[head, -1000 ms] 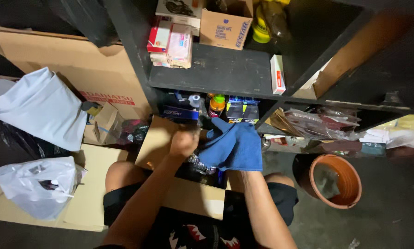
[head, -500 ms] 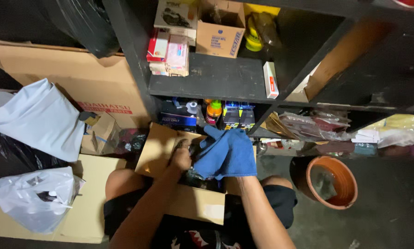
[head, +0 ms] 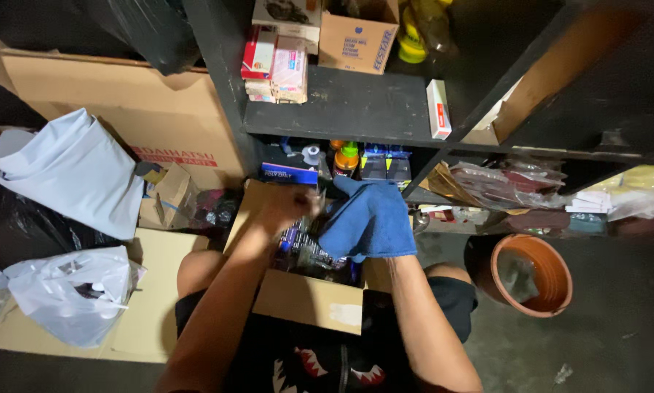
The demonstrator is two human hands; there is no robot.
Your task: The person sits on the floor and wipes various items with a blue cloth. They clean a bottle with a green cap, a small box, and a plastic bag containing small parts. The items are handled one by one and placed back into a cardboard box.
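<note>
An open cardboard box (head: pixel 308 300) rests on my lap, with several small bottles and shiny packets (head: pixel 305 247) inside. My left hand (head: pixel 284 205) is blurred above the box's far flap, its fingers curled around a small dark item that I cannot make out. A blue cloth (head: pixel 370 218) is draped over my right hand, which grips it and is hidden beneath it; only the forearm (head: pixel 414 306) shows. Cloth and left hand meet over the box.
A black shelf unit (head: pixel 356 113) stands ahead, holding small boxes, bottles and packets. An orange plastic pot (head: pixel 534 280) sits on the floor at right. Large cardboard boxes (head: pixel 123 109), a grey bag (head: pixel 72 171) and a white plastic bag (head: pixel 68 291) crowd the left.
My left hand dipped into the box, then rose toward its far flap. The blue cloth stayed over my right hand, shifting slightly. The camera view wobbled.
</note>
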